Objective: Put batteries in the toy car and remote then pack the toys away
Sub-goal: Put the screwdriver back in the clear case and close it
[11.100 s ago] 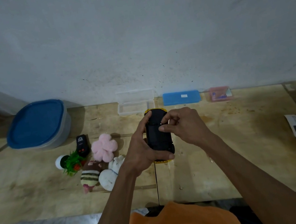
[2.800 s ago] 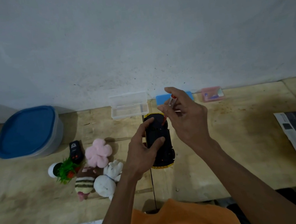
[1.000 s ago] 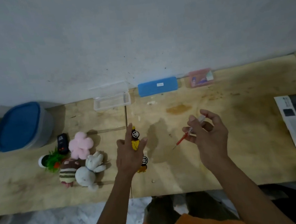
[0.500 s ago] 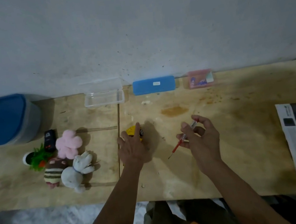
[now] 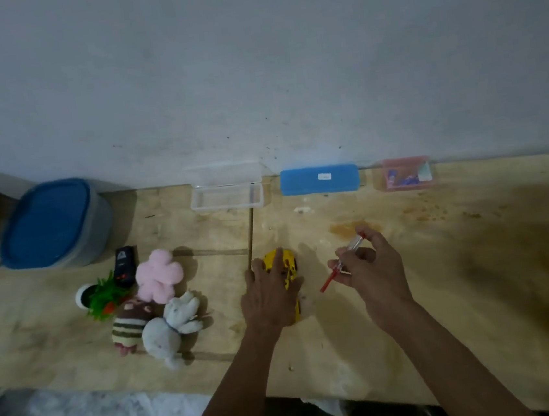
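My left hand [image 5: 269,301] lies flat, fingers straight, over the yellow toy car [image 5: 286,269] mid-tabletop; my right hand [image 5: 371,268] pinches a small clear-handled, red-shafted screwdriver [image 5: 340,265] beside it.

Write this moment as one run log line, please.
left hand: rests on yellow toy car | right hand: pinches screwdriver | remote: untouched
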Motion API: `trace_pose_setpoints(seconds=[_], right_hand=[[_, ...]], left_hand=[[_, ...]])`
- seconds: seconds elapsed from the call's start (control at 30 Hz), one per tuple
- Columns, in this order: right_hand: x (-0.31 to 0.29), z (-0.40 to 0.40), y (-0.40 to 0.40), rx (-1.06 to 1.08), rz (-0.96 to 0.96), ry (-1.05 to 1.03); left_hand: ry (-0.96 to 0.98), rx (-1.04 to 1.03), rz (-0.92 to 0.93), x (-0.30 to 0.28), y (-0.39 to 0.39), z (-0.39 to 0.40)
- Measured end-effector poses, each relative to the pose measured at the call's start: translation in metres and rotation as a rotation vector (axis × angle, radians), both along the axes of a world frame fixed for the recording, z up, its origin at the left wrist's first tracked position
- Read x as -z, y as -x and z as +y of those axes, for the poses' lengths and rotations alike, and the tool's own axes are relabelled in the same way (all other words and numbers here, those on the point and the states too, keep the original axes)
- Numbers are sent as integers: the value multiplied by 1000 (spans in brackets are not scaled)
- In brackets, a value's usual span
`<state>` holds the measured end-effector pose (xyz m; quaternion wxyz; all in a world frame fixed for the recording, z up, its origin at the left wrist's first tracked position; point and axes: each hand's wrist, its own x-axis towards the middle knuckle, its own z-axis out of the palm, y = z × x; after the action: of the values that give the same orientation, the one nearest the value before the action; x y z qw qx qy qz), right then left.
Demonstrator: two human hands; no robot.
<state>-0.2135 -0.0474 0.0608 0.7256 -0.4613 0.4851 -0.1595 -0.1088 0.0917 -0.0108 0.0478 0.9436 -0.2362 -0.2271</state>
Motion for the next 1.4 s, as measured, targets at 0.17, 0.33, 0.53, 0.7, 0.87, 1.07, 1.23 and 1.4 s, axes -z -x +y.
trace_pose_setpoints(seconds=[0.17,0.33,0.53,0.7,0.87,1.07,1.23,1.4], right_hand=[[-3,20,-61,-24,3,77],[4,50,-143,-185,137,572],[23,66,-236,-471,114,1147],[58,60,-287,-758,320,1440],[88,49,-315,-1005,525,1443],[106,43,-330,-1105,663,1389],[107,47,-328,-1079,656,1316],[88,45,-306,-650,487,1554]], left_hand=[[238,-73,-14,-15,-52,40],[362,-64,-84,-21,-149,82],[394,-53,-11,-16,-242,80],[327,-4,33,8,-278,63],[232,42,34,36,-294,61],[233,134,13,55,-306,59],[235,137,3,54,-305,54],[218,128,-20,51,-302,52]])
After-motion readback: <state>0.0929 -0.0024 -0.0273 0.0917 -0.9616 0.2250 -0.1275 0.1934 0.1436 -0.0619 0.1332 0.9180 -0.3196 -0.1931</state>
